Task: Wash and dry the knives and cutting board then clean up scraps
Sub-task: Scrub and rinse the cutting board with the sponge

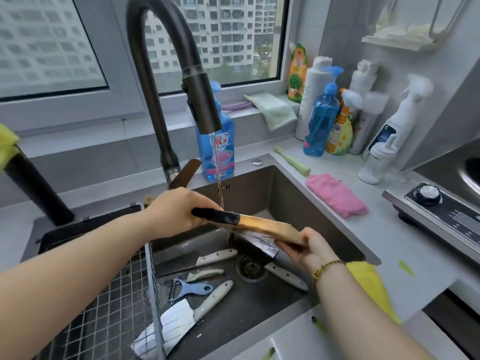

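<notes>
I hold a wooden cutting board with a black end edge-on over the sink, under the running water of the black tap. My left hand grips its black end. My right hand grips the far wooden end. In the sink lie several white-handled knives: a cleaver at the front, a knife in the middle, a dark-bladed knife by the drain. A blue peeler lies among them. Green scraps sit on the counter at right.
A wire drying rack sits left of the sink. A pink cloth, a green brush and several cleaner bottles stand on the counter at right. A stove is at the far right. A blue soap bottle stands behind the tap.
</notes>
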{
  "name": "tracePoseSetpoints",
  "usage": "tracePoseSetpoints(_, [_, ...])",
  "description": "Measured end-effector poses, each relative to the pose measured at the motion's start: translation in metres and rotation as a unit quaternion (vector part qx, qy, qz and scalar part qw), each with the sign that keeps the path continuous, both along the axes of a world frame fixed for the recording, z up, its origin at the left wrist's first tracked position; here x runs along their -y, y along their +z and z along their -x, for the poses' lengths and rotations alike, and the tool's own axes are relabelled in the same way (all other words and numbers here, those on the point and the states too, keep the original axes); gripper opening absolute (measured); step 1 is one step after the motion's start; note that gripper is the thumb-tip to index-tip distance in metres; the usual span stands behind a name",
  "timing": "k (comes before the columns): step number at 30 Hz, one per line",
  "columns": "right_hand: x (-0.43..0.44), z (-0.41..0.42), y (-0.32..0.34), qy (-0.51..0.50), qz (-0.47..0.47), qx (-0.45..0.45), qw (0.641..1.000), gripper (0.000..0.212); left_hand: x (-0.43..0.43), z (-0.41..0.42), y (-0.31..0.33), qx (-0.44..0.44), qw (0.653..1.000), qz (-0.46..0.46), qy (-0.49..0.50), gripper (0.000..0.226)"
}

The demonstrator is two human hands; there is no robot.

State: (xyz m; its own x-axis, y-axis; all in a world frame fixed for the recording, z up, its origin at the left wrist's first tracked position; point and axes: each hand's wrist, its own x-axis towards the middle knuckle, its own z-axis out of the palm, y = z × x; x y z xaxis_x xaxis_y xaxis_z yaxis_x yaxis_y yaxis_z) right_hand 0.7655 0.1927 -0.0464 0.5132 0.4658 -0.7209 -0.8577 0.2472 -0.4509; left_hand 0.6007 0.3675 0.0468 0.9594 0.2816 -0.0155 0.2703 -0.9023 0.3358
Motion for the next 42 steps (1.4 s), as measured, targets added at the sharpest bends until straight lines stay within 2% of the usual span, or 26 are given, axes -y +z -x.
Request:
tracePoseSetpoints(3, [-0.007, 0.007, -0.005, -0.025, -0.010, -0.011, 1.000, 0.019, -0.007, 0.007, -0.019, 0.028, 0.998, 0.024, 0.054, 0.040])
tracePoseSetpoints(5, [-0.011, 0.011, -0.009, -0.037, -0.015, -0.027, 0.999, 0.020, -0.011, 0.008, -0.029, 0.078, 0.993, 0.023, 0.087, 0.042])
tracePoseSetpoints(7, [-0.014, 0.016, -0.011, -0.045, -0.020, -0.039, 0.998, 0.019, -0.012, 0.004, -0.037, 0.130, 0.977, 0.043, 0.162, 0.056])
tracePoseSetpoints(8, [-0.015, 0.018, -0.012, -0.049, -0.020, -0.041, 0.998, 0.019, -0.010, 0.004, -0.041, 0.145, 0.956, 0.100, 0.236, 0.070])
tracePoseSetpoints(10, [-0.018, 0.020, -0.015, -0.058, -0.019, -0.041, 0.997, 0.018, -0.007, 0.005, -0.050, 0.155, 0.883, 0.240, 0.372, 0.087])
tracePoseSetpoints(12, [-0.022, 0.021, -0.019, -0.063, -0.011, -0.032, 0.997, 0.015, -0.001, 0.009, -0.062, 0.175, 0.822, 0.324, 0.435, 0.078])
tracePoseSetpoints(13, [-0.023, 0.022, -0.022, -0.060, -0.006, -0.024, 0.998, 0.022, 0.004, 0.010, -0.068, 0.213, 0.784, 0.373, 0.448, 0.067])
tracePoseSetpoints(14, [-0.024, 0.023, -0.025, -0.055, -0.003, -0.019, 0.998, 0.033, 0.013, 0.009, -0.071, 0.259, 0.723, 0.446, 0.460, 0.055])
tracePoseSetpoints(16, [-0.024, 0.026, -0.029, -0.049, 0.009, -0.014, 0.999, 0.045, 0.032, 0.007, -0.068, 0.319, 0.561, 0.600, 0.473, 0.040])
tracePoseSetpoints(17, [-0.024, 0.029, -0.029, -0.048, 0.013, -0.014, 0.999, 0.047, 0.039, 0.006, -0.066, 0.329, 0.491, 0.652, 0.475, 0.037])
tracePoseSetpoints(18, [-0.023, 0.031, -0.028, -0.050, 0.016, -0.014, 0.999, 0.047, 0.043, 0.007, -0.067, 0.331, 0.441, 0.685, 0.476, 0.036])
tracePoseSetpoints(19, [-0.023, 0.033, -0.028, -0.054, 0.023, -0.014, 0.998, 0.046, 0.045, 0.007, -0.068, 0.327, 0.416, 0.708, 0.468, 0.041])
tracePoseSetpoints(21, [-0.020, 0.036, -0.025, -0.057, 0.029, -0.018, 0.998, 0.045, 0.045, 0.008, -0.071, 0.304, 0.409, 0.742, 0.436, 0.056])
tracePoseSetpoints(24, [-0.018, 0.044, -0.023, -0.054, 0.022, -0.040, 0.998, 0.047, 0.047, 0.002, -0.076, 0.237, 0.453, 0.754, 0.413, 0.047])
tracePoseSetpoints(27, [-0.017, 0.051, -0.022, -0.035, 0.008, -0.046, 0.998, 0.047, 0.040, -0.006, -0.079, 0.233, 0.449, 0.744, 0.436, 0.053])
tracePoseSetpoints(30, [-0.012, 0.053, -0.016, -0.007, 0.029, -0.019, 0.999, 0.046, 0.033, -0.009, -0.078, 0.228, 0.453, 0.732, 0.455, 0.055])
tracePoseSetpoints(33, [0.007, 0.054, -0.002, 0.110, 0.088, 0.066, 0.988, 0.049, 0.032, -0.009, -0.080, 0.215, 0.475, 0.715, 0.466, 0.054])
tracePoseSetpoints(35, [0.024, 0.050, 0.007, 0.220, 0.165, 0.169, 0.947, 0.050, 0.032, -0.008, -0.081, 0.210, 0.489, 0.702, 0.472, 0.052])
tracePoseSetpoints(37, [0.044, 0.042, 0.014, 0.262, 0.237, 0.267, 0.897, 0.046, 0.034, -0.007, -0.082, 0.203, 0.500, 0.693, 0.477, 0.054])
tracePoseSetpoints(42, [0.092, 0.025, 0.020, 0.169, 0.373, 0.451, 0.793, 0.039, 0.039, -0.004, -0.090, 0.203, 0.509, 0.694, 0.467, 0.064])
